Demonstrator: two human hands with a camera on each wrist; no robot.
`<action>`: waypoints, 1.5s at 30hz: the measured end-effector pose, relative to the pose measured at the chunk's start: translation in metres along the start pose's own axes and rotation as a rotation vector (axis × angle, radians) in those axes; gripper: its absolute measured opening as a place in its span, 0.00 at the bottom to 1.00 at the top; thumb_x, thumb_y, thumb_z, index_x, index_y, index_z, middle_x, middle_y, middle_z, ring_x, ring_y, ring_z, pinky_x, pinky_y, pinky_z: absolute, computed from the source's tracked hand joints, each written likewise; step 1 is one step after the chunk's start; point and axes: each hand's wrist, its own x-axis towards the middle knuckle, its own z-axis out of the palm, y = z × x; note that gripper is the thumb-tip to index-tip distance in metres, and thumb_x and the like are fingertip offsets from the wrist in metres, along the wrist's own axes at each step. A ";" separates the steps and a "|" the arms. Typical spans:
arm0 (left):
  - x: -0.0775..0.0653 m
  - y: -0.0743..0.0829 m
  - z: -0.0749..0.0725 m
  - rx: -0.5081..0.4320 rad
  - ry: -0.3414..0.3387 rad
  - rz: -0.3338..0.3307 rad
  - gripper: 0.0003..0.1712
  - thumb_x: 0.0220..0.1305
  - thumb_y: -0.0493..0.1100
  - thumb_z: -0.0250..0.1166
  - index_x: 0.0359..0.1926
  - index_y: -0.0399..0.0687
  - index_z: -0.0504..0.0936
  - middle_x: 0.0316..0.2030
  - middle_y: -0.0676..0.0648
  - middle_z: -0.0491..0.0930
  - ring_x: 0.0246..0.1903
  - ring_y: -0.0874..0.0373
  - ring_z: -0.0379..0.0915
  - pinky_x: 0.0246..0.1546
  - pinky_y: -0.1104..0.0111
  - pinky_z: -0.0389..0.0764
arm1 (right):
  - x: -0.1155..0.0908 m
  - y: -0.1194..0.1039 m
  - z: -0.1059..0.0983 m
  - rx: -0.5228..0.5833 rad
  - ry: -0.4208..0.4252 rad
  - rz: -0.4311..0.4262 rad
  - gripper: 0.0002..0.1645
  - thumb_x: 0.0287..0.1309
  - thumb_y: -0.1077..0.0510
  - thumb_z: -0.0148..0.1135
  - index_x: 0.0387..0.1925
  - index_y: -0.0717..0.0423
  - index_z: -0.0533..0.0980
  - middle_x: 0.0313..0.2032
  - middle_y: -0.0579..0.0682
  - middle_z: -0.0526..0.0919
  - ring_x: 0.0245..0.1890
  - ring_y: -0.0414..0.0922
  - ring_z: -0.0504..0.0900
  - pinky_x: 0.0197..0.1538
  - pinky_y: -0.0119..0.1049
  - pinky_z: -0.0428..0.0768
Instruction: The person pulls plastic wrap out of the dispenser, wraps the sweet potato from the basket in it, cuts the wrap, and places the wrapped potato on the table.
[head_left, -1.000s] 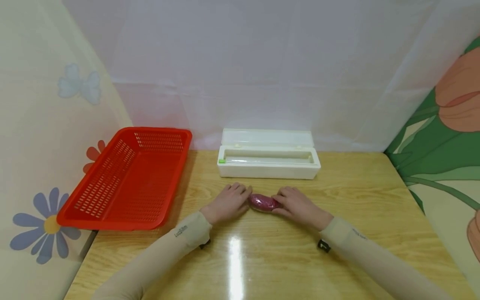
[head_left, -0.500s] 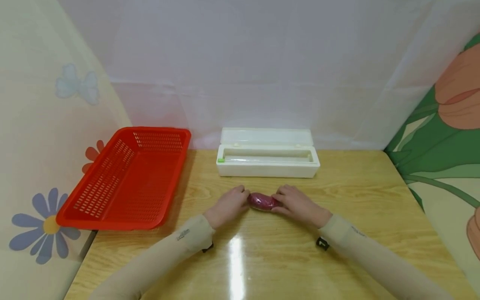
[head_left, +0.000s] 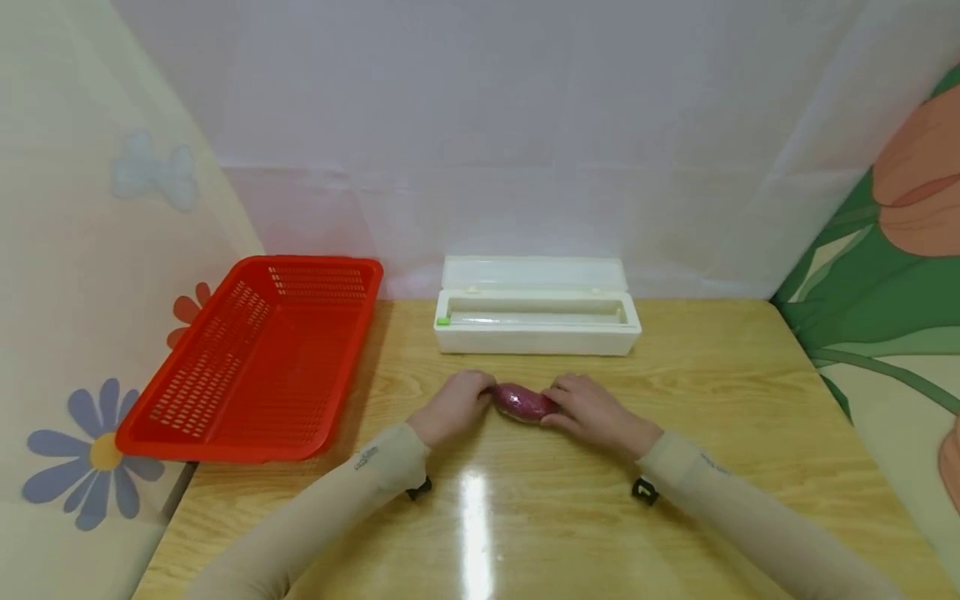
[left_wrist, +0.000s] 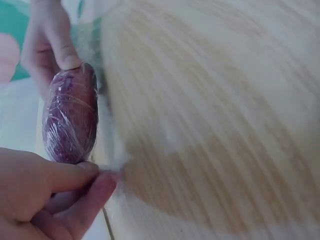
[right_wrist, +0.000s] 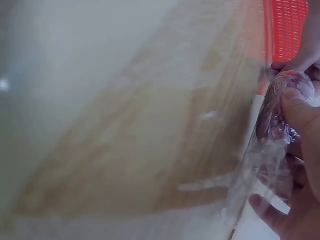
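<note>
A purple-red sweet potato (head_left: 522, 403) wrapped in clear cling film lies between my hands above the wooden table. At its left end my left hand (head_left: 455, 408) pinches the gathered film between thumb and forefinger; the left wrist view shows these fingertips (left_wrist: 85, 172) just off the sweet potato's tip. My right hand (head_left: 600, 414) holds the other end, its thumb (right_wrist: 296, 102) pressed on the film. Loose, crinkled film (right_wrist: 270, 165) hangs by the right fingers in the right wrist view. Behind the hands, a white cling film box (head_left: 536, 340) stands with its lid raised.
To the left stands a red perforated basket (head_left: 288, 354), its far side close to the wall cloth. A green slider (head_left: 443, 322) sits at the box's left front edge. White cloth (head_left: 540, 150) hangs behind the wooden table (head_left: 720, 383).
My left fingers have drawn together at the sweet potato's left end and the hand has turned over a little. That end sits slightly further left; my right hand has barely moved.
</note>
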 end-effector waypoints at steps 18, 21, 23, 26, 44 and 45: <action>0.000 0.000 -0.006 -0.361 -0.025 -0.143 0.11 0.68 0.30 0.66 0.50 0.32 0.86 0.41 0.40 0.89 0.42 0.51 0.87 0.50 0.64 0.86 | -0.001 0.000 -0.011 -0.017 0.049 -0.031 0.24 0.68 0.47 0.68 0.55 0.61 0.82 0.46 0.52 0.83 0.47 0.49 0.80 0.56 0.50 0.79; -0.002 0.000 -0.006 -0.301 -0.019 -0.124 0.12 0.68 0.31 0.67 0.51 0.34 0.86 0.42 0.41 0.89 0.43 0.52 0.86 0.51 0.62 0.86 | -0.001 0.002 -0.014 -0.019 0.035 -0.031 0.24 0.66 0.47 0.69 0.55 0.61 0.82 0.47 0.53 0.84 0.47 0.49 0.81 0.57 0.50 0.79; -0.004 0.000 -0.005 -0.254 -0.021 -0.107 0.11 0.67 0.32 0.69 0.50 0.36 0.87 0.42 0.43 0.88 0.42 0.54 0.84 0.50 0.62 0.85 | -0.001 0.003 -0.014 -0.034 0.020 -0.036 0.25 0.66 0.47 0.70 0.55 0.61 0.82 0.46 0.53 0.84 0.48 0.49 0.81 0.58 0.50 0.79; -0.007 0.001 -0.005 -0.176 -0.023 -0.067 0.09 0.66 0.34 0.70 0.47 0.39 0.88 0.38 0.47 0.86 0.40 0.57 0.80 0.47 0.63 0.83 | -0.002 0.005 -0.013 -0.058 0.003 -0.054 0.25 0.65 0.47 0.70 0.55 0.60 0.82 0.46 0.52 0.84 0.48 0.49 0.81 0.58 0.50 0.79; -0.006 -0.001 0.001 -0.056 -0.065 -0.092 0.03 0.65 0.36 0.72 0.39 0.44 0.88 0.33 0.50 0.84 0.37 0.57 0.77 0.47 0.58 0.81 | 0.001 0.005 -0.010 0.028 -0.036 -0.022 0.22 0.68 0.48 0.69 0.56 0.56 0.80 0.49 0.50 0.86 0.51 0.48 0.82 0.60 0.50 0.79; -0.006 -0.001 0.001 -0.054 -0.062 -0.094 0.04 0.65 0.36 0.72 0.41 0.43 0.88 0.34 0.50 0.84 0.37 0.57 0.77 0.46 0.59 0.81 | 0.001 0.005 -0.009 0.030 -0.035 -0.022 0.22 0.68 0.48 0.69 0.56 0.56 0.80 0.49 0.50 0.86 0.51 0.48 0.82 0.60 0.50 0.79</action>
